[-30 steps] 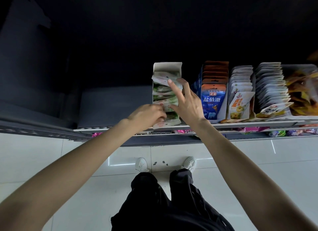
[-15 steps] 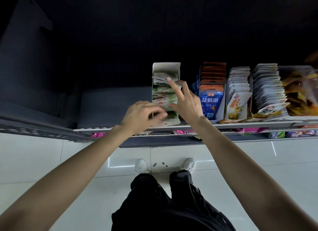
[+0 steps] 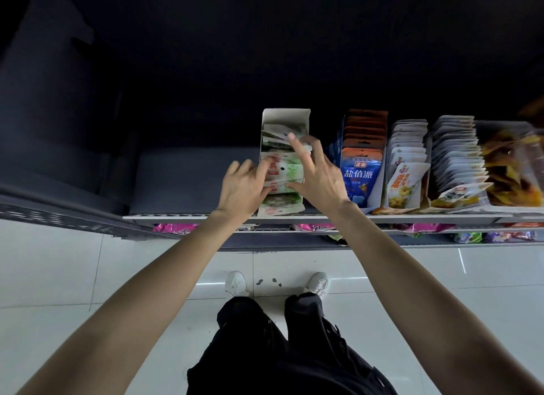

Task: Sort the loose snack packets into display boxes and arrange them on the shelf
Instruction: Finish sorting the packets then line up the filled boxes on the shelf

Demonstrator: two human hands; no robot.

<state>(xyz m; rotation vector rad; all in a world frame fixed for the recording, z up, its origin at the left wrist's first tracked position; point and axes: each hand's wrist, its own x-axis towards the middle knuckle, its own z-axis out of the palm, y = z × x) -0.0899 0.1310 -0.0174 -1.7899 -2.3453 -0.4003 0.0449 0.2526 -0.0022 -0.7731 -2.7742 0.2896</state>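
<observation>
A white display box point(image 3: 285, 117) stands at the front of the grey shelf point(image 3: 182, 217), packed with green-and-white snack packets point(image 3: 281, 202). One green packet point(image 3: 287, 171) lies tilted face-up on top of the row. My left hand point(image 3: 243, 188) pinches its left edge between fingers and thumb. My right hand point(image 3: 316, 175) lies over the right side of the box. Its index finger stretches straight back onto the rear packets, and its thumb touches the green packet's front edge.
Right of the box stand a blue box of blue-and-orange packets point(image 3: 360, 174), two rows of white packets point(image 3: 407, 180) point(image 3: 456, 162) and a clear tub of yellow snacks point(image 3: 512, 171). The shelf floor point(image 3: 188, 182) left of the box is bare. Pink packets point(image 3: 176, 228) lie on the lower shelf.
My left hand has uncurled and moved up from the front packets to the middle of the box. A green packet now lies face-up. My right hand has hardly moved.
</observation>
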